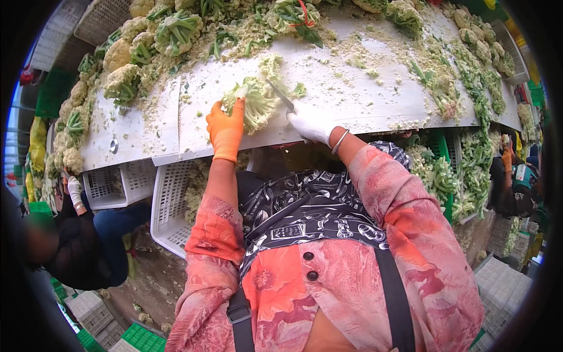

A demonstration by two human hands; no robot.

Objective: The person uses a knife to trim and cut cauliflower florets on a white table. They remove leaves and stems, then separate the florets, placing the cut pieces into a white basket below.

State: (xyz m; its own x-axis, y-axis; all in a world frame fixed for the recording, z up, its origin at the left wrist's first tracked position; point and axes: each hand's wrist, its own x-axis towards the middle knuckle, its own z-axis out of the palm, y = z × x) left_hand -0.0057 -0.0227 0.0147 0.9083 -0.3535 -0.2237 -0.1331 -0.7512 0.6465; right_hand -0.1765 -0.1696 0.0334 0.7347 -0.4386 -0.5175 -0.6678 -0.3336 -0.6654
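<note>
My left hand, in an orange glove, grips a cauliflower by its cut stem side, over the front part of the white table. In my right hand, which wears a white glove, is a knife. The blade points up and to the left, beside the right edge of the cauliflower and close to a small floret piece. Another loose cauliflower piece lies just beyond the blade. The fingers of both hands are closed.
Whole cauliflowers pile up at the back left of the table. Crumbs and leaf scraps cover much of it. A white crate with florets stands below the edge. Co-workers sit at left and right.
</note>
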